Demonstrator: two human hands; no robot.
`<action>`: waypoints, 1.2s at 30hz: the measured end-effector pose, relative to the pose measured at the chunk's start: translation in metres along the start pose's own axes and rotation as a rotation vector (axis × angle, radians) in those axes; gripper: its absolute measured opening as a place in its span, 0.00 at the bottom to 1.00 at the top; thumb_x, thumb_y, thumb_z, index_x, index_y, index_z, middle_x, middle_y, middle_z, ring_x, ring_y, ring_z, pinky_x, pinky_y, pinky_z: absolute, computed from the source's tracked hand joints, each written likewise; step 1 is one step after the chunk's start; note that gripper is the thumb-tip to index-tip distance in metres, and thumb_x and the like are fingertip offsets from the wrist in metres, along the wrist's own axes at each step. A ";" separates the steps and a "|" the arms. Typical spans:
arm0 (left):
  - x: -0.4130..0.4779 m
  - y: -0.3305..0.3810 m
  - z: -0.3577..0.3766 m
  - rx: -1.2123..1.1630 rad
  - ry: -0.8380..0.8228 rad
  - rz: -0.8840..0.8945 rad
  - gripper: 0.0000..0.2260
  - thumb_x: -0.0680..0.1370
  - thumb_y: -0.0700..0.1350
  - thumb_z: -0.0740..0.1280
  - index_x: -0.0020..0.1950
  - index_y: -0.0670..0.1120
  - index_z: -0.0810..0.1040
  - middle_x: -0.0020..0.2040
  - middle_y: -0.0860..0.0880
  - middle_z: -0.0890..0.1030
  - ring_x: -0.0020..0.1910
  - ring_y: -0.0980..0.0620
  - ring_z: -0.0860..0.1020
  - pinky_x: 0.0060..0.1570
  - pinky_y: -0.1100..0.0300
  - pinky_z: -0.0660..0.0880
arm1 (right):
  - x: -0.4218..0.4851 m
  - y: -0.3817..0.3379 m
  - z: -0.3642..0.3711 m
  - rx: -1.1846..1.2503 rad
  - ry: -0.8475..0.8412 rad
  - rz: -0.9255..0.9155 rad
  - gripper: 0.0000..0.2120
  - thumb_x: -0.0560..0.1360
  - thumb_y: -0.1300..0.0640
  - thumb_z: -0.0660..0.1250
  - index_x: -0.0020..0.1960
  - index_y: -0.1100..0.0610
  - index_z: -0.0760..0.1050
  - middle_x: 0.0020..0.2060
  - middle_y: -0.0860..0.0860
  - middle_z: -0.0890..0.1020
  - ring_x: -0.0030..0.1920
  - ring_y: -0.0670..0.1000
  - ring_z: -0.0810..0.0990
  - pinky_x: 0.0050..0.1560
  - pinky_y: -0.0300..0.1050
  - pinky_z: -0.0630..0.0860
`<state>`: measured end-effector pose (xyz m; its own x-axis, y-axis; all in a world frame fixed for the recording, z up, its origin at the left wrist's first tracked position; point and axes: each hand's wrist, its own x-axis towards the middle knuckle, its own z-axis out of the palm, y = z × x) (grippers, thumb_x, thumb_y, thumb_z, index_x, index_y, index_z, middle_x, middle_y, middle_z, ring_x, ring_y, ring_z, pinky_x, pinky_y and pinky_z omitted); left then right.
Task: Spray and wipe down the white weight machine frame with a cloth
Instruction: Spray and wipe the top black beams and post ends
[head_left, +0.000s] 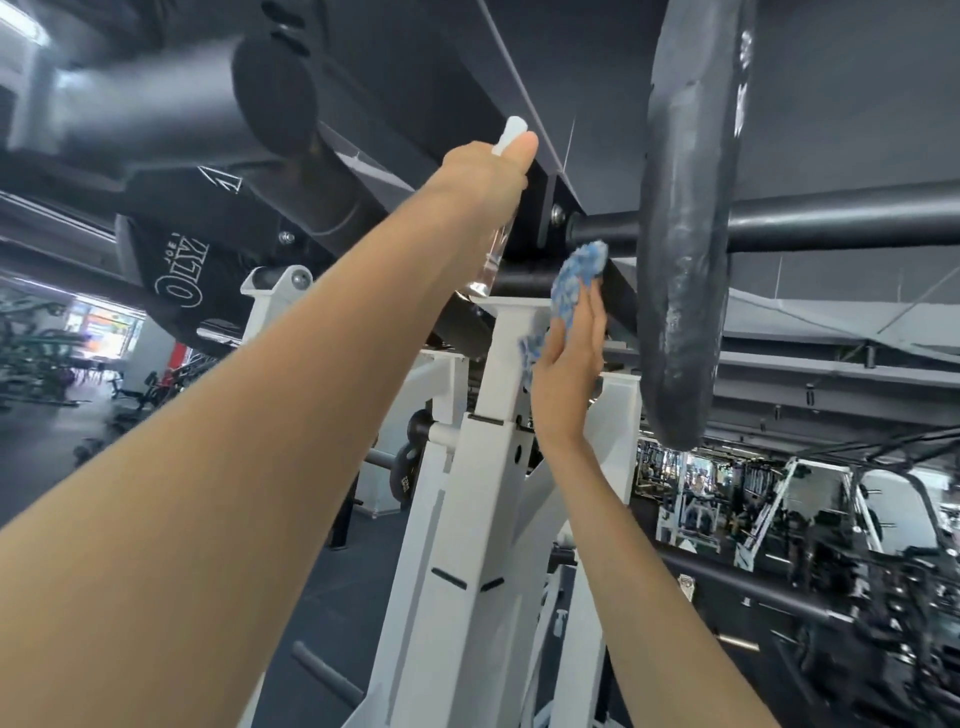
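High on the white frame (483, 467), close to the place where it is meeting the dark beam (415, 78) of the machine, I am working with both arms raised. My left grip (488, 171) is holding the spray bottle (491, 260), with fingers curled round its clear body and the white nozzle showing above my thumb. I cannot tell whether any spray is coming out at this moment. My right grip (569, 369) is lying flat with straight fingers and is pressing the blue cloth (576, 280) against the top of the white post. The upper end of the cloth is reaching onto the dark part just above, near the end of the black bar (831, 223) and just beside the big weight plate (680, 260). So the wiping step is going on now, and I am judging that the task is somewhere in the middle and not near the end. The white paint is looking equally clean and dry everywhere, so I cannot say which faces are already done. The long lower part of the post is running down below my arms, and other white pieces are standing behind it. I am supposing that these parts are waiting for spray and cloth. The bottle is ready in my grip, so a new spray is needing no change of hands.
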<state>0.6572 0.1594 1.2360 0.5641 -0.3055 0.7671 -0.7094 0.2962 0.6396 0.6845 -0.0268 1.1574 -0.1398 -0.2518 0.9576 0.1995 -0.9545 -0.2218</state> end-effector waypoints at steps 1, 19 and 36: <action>0.000 0.000 0.000 -0.007 -0.006 0.004 0.14 0.84 0.54 0.54 0.54 0.46 0.74 0.41 0.51 0.73 0.47 0.49 0.73 0.61 0.53 0.72 | -0.005 0.006 -0.007 0.001 -0.046 0.009 0.20 0.81 0.65 0.55 0.73 0.60 0.62 0.73 0.53 0.63 0.72 0.50 0.63 0.71 0.42 0.61; -0.047 -0.032 0.030 0.055 -0.313 -0.172 0.18 0.84 0.58 0.54 0.49 0.46 0.73 0.43 0.48 0.78 0.40 0.52 0.75 0.44 0.56 0.76 | -0.054 0.025 -0.042 -0.423 -0.772 -0.741 0.20 0.69 0.71 0.62 0.57 0.59 0.80 0.59 0.54 0.80 0.62 0.58 0.75 0.61 0.49 0.56; -0.122 -0.103 0.000 0.022 -0.275 -0.290 0.17 0.82 0.59 0.56 0.50 0.46 0.73 0.38 0.50 0.79 0.39 0.51 0.80 0.48 0.51 0.78 | -0.107 0.056 -0.061 -0.004 -0.443 -0.188 0.23 0.76 0.72 0.57 0.71 0.61 0.67 0.71 0.51 0.66 0.71 0.49 0.63 0.71 0.55 0.64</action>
<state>0.6617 0.1662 1.0764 0.6104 -0.6052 0.5111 -0.5481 0.1432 0.8241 0.6518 -0.0628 1.0313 0.2536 0.0168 0.9672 0.2063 -0.9778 -0.0371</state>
